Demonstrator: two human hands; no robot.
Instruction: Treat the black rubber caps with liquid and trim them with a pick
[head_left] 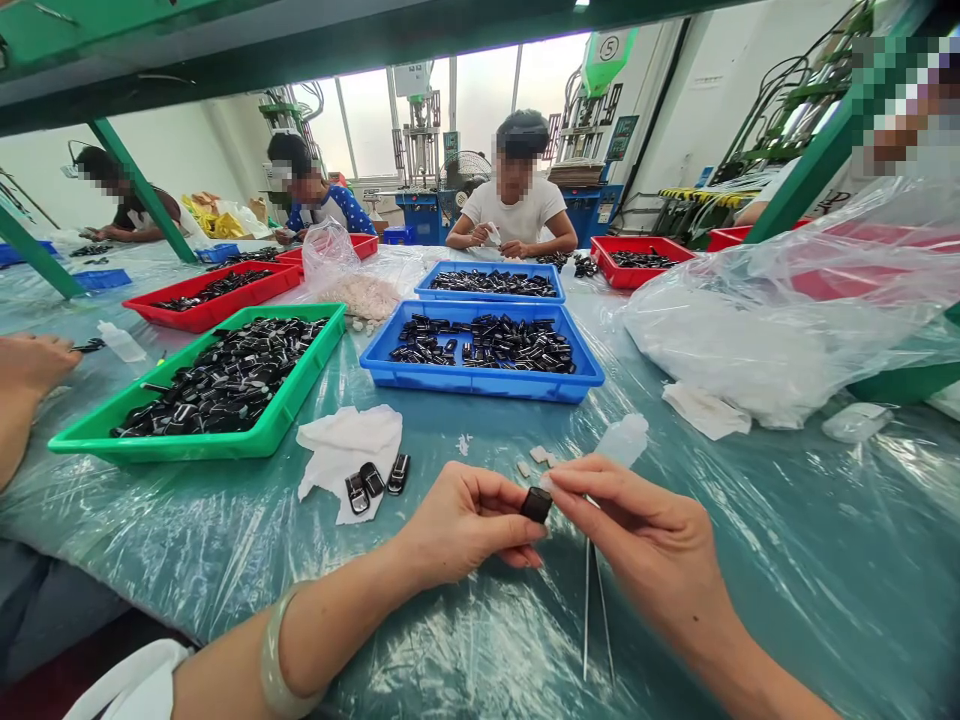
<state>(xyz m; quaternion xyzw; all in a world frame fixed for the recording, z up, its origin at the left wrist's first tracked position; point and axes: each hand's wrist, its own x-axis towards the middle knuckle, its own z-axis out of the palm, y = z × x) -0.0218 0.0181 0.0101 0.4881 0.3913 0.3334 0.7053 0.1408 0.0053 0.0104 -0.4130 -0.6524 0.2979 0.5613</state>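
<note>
Between the thumb and fingers of my left hand is a small black plastic part. The fingertips of my right hand pinch a small white piece against the edge of that part. Below my right hand show two thin metal prongs, like tweezers; whether the hand holds them or they lie on the table I cannot tell. Small white bits and a translucent bottle lie just beyond my fingers. Several glossy black parts rest on and beside a white cloth to the left.
A green tray and blue trays hold many black parts. Red trays stand farther back. At the right sits a clear bag of white material. Co-workers sit across the plastic-covered table; a neighbour's hand is at the left.
</note>
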